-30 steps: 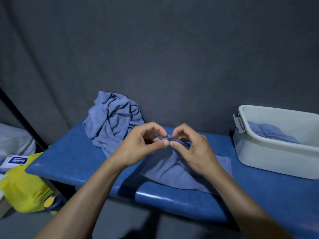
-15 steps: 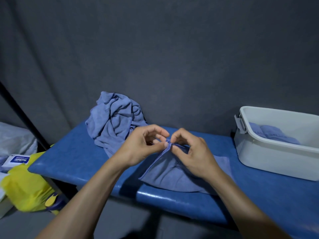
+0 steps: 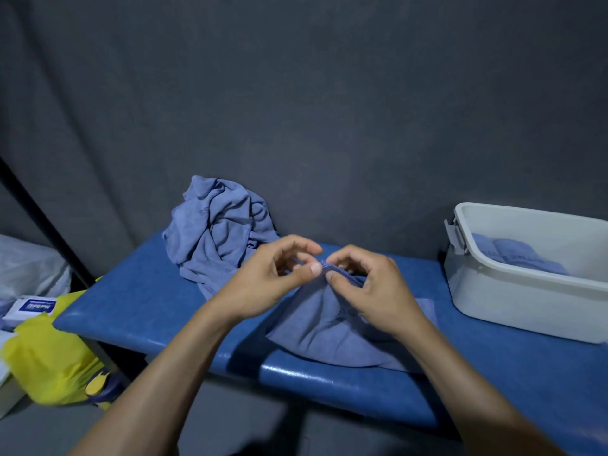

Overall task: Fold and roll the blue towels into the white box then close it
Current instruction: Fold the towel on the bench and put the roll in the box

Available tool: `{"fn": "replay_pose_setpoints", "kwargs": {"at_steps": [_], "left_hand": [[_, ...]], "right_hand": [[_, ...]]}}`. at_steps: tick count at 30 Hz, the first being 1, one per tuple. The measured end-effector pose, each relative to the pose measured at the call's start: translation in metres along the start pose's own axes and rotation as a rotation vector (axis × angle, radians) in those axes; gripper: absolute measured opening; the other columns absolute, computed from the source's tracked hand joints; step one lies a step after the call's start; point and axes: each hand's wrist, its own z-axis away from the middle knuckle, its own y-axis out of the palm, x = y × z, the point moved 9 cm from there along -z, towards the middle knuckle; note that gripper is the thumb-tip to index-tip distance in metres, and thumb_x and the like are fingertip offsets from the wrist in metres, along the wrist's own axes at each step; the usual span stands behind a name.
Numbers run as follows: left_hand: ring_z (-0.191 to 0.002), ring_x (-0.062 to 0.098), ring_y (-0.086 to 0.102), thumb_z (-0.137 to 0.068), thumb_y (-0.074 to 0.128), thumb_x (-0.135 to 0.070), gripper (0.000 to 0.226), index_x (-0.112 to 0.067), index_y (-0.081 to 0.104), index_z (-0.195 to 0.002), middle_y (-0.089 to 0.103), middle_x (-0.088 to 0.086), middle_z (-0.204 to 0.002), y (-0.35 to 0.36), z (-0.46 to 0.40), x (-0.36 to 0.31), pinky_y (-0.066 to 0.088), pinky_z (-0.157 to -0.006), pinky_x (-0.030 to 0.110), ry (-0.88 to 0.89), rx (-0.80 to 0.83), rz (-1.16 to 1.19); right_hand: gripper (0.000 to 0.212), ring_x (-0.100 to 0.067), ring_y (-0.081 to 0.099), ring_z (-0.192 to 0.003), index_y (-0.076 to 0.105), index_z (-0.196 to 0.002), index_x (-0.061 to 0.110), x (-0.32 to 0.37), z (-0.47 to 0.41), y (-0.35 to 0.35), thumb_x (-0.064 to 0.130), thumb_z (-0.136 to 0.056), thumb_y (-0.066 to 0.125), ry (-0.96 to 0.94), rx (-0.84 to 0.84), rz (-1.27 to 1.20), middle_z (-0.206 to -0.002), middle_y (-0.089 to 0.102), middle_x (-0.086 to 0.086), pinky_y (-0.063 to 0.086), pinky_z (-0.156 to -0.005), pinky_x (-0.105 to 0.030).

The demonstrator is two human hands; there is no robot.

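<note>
Towel (image 3: 329, 334) of blue cloth lies on the blue bench (image 3: 138, 301) in the head view, its top edge lifted where the left hand (image 3: 263, 284) and right hand (image 3: 371, 291) each pinch the hem between thumb and fingers, close together. A crumpled pile (image 3: 217, 232) waits behind, and the white box (image 3: 526, 284) at right, lid off, already holds rolled towels (image 3: 513, 255). With so little hem caught, the limp cloth could slip free or fold crooked.
</note>
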Motion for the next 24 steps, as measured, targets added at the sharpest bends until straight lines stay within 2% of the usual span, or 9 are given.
{"fn": "replay_pose_setpoints", "kwargs": {"at_steps": [3,5,8,11,13,17,20,22,24], "left_hand": [[-0.094,0.022,0.068,-0.095,0.070,-0.036,0.027,-0.025,0.067,-0.120,0.070,-0.004,-0.098,0.007,0.009,0.007,0.055,-0.084,0.038,-0.038,0.168,-0.185],[-0.085,0.014,0.068,-0.092,0.075,-0.035,0.015,-0.026,0.071,-0.104,0.071,-0.005,-0.091,0.004,0.015,0.007,0.055,-0.078,0.037,-0.033,0.205,-0.276],[-0.071,0.006,0.062,-0.092,0.075,-0.026,0.008,-0.020,0.071,-0.087,0.069,-0.005,-0.078,-0.010,0.022,-0.004,0.051,-0.067,0.028,-0.012,0.144,-0.309],[-0.081,0.013,0.064,-0.096,0.070,-0.025,0.005,-0.021,0.072,-0.096,0.067,-0.005,-0.088,-0.028,0.027,-0.040,0.053,-0.074,0.032,0.072,0.021,-0.361],[-0.087,0.014,0.062,-0.098,0.063,-0.031,0.010,-0.024,0.069,-0.103,0.064,-0.006,-0.092,-0.035,0.028,-0.080,0.052,-0.079,0.036,0.167,-0.018,-0.404],[-0.088,0.017,0.067,-0.097,0.060,-0.039,0.019,-0.023,0.068,-0.103,0.071,-0.002,-0.095,-0.051,0.028,-0.174,0.054,-0.077,0.036,0.326,-0.078,-0.409],[-0.075,0.018,0.066,-0.096,0.064,-0.047,0.021,-0.027,0.069,-0.093,0.071,-0.007,-0.083,-0.058,0.015,-0.200,0.052,-0.068,0.035,0.306,-0.079,-0.520],[-0.062,0.007,0.057,-0.094,0.066,-0.046,0.022,-0.026,0.068,-0.086,0.066,-0.011,-0.071,-0.059,-0.004,-0.191,0.043,-0.058,0.023,0.267,-0.092,-0.674],[-0.062,0.005,0.054,-0.096,0.066,-0.040,0.020,-0.021,0.068,-0.089,0.061,-0.010,-0.070,-0.053,-0.029,-0.169,0.036,-0.056,0.024,0.235,-0.061,-0.838]], "right_hand": [[0.014,-0.012,0.068,-0.075,0.069,-0.089,0.020,0.005,0.000,-0.011,0.007,-0.086,0.071,-0.010,-0.050,0.019,-0.080,0.072,0.006,0.055,-0.075,-0.039],[0.014,-0.012,0.067,-0.076,0.069,-0.088,0.019,0.012,0.001,-0.022,0.004,-0.086,0.070,-0.013,-0.094,0.023,-0.080,0.071,0.006,0.055,-0.076,-0.037],[0.015,-0.013,0.067,-0.078,0.068,-0.088,0.019,0.025,0.002,-0.039,0.005,-0.089,0.069,-0.008,-0.119,0.001,-0.082,0.071,0.007,0.055,-0.077,-0.032],[0.014,-0.005,0.060,-0.072,0.066,-0.087,0.020,0.050,0.002,-0.060,0.007,-0.091,0.070,-0.043,-0.111,-0.050,-0.078,0.066,0.013,0.048,-0.073,-0.023],[0.005,-0.004,0.054,-0.070,0.066,-0.088,0.017,0.076,-0.002,-0.078,0.014,-0.090,0.069,-0.070,-0.085,-0.093,-0.076,0.062,0.014,0.044,-0.070,-0.018],[0.015,-0.011,0.053,-0.074,0.068,-0.098,0.007,0.134,-0.009,-0.123,0.015,-0.087,0.075,-0.098,-0.039,-0.233,-0.079,0.062,-0.004,0.043,-0.069,-0.018],[0.024,-0.006,0.052,-0.063,0.071,-0.106,0.004,0.138,-0.013,-0.137,0.017,-0.086,0.070,0.033,0.103,-0.196,-0.071,0.066,0.007,0.041,-0.063,-0.020],[0.016,-0.007,0.045,-0.057,0.074,-0.099,0.005,0.113,-0.022,-0.134,0.017,-0.088,0.072,0.167,0.160,-0.105,-0.068,0.063,0.005,0.035,-0.057,-0.020],[0.005,-0.008,0.043,-0.057,0.074,-0.088,0.011,0.081,-0.034,-0.131,0.016,-0.089,0.075,0.286,0.106,-0.037,-0.067,0.061,0.002,0.033,-0.050,-0.014]]}}
